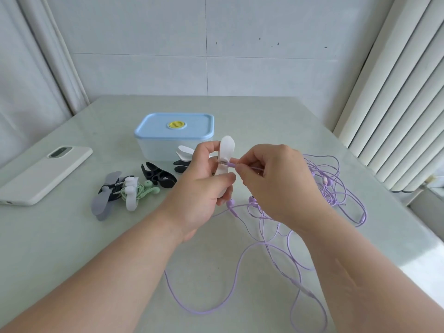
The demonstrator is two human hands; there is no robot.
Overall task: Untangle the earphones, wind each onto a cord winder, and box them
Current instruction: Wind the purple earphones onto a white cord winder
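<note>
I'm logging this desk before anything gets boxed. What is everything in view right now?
table: 1, pale grey-green, under everything
box: 1, clear with blue lid and yellow knob, centre rear, lid on
phone: 1, white, back up, far left
grey winder: 1, dark earphones wound on it, left of centre
green earphones: 1 set, wound on a white winder beside the grey one
black winder: 1, empty, in front of the box
spare winders: 2, white and black, by the box, partly hidden
purple earphones: number unclear, tangled, at the right
curtains: white, both sides
held winder: 1, white
left hand: grips the held winder
right hand: pinches the purple plug
</note>
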